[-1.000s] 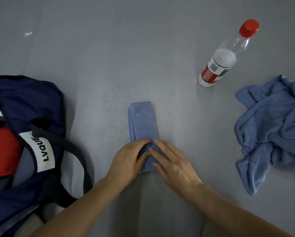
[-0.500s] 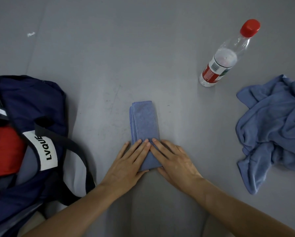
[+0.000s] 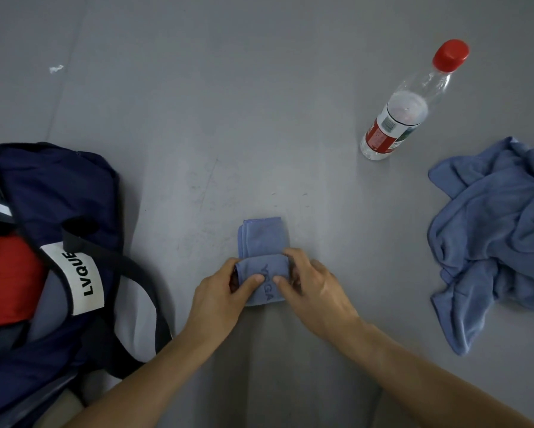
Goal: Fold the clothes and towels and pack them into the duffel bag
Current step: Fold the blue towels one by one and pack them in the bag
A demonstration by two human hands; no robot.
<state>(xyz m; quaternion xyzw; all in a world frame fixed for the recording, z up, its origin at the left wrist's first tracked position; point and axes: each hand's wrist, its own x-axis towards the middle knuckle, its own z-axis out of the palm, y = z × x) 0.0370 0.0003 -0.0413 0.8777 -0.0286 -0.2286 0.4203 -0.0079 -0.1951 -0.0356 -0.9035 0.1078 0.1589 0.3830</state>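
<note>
A small blue towel (image 3: 261,239), folded into a narrow strip, lies on the grey floor in front of me. Its near end is rolled or folded over, showing faint lettering. My left hand (image 3: 219,291) grips that near end from the left, thumb on top. My right hand (image 3: 315,288) grips it from the right. An open navy duffel bag (image 3: 49,193) with a white LVQUE label sits at the left, with a red garment (image 3: 6,279) and grey cloth inside. A crumpled blue towel (image 3: 497,236) lies at the right.
A clear plastic bottle (image 3: 404,109) with a red cap and red label stands on the floor at the upper right. The bag's dark strap (image 3: 148,288) loops onto the floor near my left forearm. A small white scrap (image 3: 56,68) lies far left.
My hands were pressing flat on the towel's near end. Now both grip that end and have turned it over away from me, so the visible strip is shorter.
</note>
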